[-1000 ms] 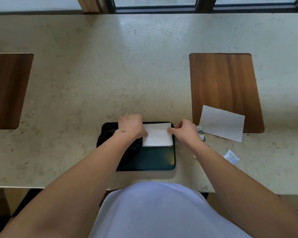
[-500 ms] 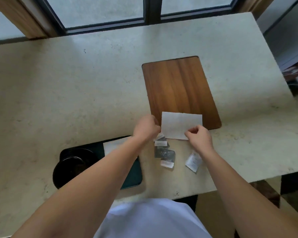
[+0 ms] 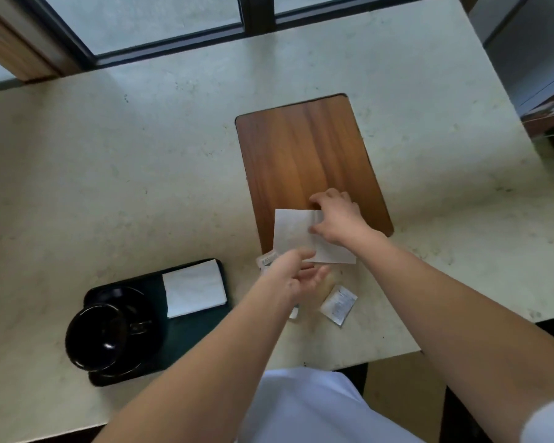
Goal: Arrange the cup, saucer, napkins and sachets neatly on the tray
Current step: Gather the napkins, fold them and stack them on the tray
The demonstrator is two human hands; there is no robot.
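You are standing at the near edge of the counter (image 3: 141,174), with both arms reaching forward. Nearest to you, by the near edge on the left, the dark tray (image 3: 192,343) is already carrying the black cup (image 3: 98,337) on its saucer (image 3: 135,298) and one folded napkin (image 3: 194,287) at its far right corner.

To the right of the tray, a white sachet (image 3: 339,303) is lying loose on the counter, and other sachets (image 3: 267,260) are partly hidden under your left hand (image 3: 301,273). This hand is hovering with relaxed, open fingers and is gripping nothing.

A little farther, your right hand (image 3: 336,219) is pinching the right side of the second napkin (image 3: 296,235), which is lying half on the wooden inlay (image 3: 307,155) and half on the counter.

I think you are folding this napkin now. Bring the edges together evenly and press the fold flat with the free hand, so it is matching the one on the tray. Be careful not to sweep the sachets off the near edge.

The counter is pale speckled stone. At its far edge a window (image 3: 160,20) with a dark frame is running along, and the room is in soft daylight.
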